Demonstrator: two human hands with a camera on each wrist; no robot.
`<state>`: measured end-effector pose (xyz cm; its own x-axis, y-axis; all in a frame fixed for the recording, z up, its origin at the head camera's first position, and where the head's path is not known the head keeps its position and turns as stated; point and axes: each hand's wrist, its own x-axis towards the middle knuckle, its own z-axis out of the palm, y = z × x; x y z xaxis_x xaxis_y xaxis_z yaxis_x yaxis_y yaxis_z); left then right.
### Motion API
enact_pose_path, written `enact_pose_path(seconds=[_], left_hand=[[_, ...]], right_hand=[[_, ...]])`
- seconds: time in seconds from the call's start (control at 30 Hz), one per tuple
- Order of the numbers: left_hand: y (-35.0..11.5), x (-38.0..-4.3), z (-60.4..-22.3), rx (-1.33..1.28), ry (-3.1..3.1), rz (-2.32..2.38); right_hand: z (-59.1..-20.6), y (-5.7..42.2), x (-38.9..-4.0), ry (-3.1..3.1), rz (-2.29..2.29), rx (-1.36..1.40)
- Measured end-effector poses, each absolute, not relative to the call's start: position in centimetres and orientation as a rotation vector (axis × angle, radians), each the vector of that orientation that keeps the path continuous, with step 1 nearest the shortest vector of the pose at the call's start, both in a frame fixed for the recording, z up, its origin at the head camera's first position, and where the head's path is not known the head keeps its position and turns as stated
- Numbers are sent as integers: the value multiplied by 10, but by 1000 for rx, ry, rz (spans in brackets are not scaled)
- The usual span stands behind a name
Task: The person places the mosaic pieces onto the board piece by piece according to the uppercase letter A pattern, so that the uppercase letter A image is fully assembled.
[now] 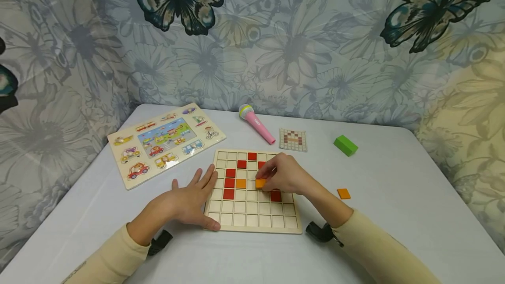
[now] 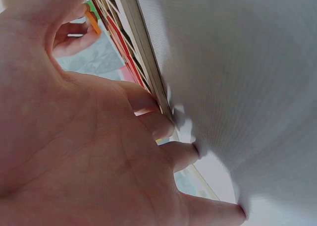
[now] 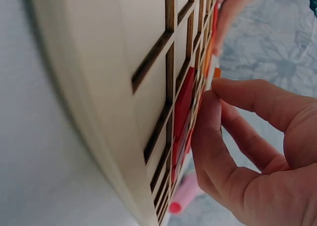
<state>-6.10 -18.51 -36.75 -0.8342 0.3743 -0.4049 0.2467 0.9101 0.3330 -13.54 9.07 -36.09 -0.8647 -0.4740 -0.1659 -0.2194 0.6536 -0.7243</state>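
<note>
A wooden grid board [image 1: 252, 221] lies on the table with several red tiles [image 1: 229, 194] in its squares. One orange tile [image 1: 240, 183] sits in a square left of centre. Between thumb and fingers, my right hand [image 1: 288, 174] pinches another orange tile [image 1: 260, 183] over the middle of the grid; its edge peeks out past the fingertips in the right wrist view. My left hand [image 1: 191, 203] is spread at the board's left side, thumb at the near left corner, other fingers along the edge. The left wrist view shows this palm [image 2: 94, 141] beside the board's rim.
Right of the board lie a loose orange tile [image 1: 343, 193] and, farther back, a green block [image 1: 346, 145]. Behind it are a small pattern card [image 1: 293, 140] and a pink toy microphone [image 1: 258, 126]. A picture puzzle board [image 1: 130, 143] occupies the back left.
</note>
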Motion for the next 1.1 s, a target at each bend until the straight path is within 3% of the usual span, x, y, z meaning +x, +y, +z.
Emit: enact_pose_path(seconds=[1.1], left_hand=[[-186,-62,-369,443,2597,342]], right_hand=[[-363,62,-139,2626,-835,-673]])
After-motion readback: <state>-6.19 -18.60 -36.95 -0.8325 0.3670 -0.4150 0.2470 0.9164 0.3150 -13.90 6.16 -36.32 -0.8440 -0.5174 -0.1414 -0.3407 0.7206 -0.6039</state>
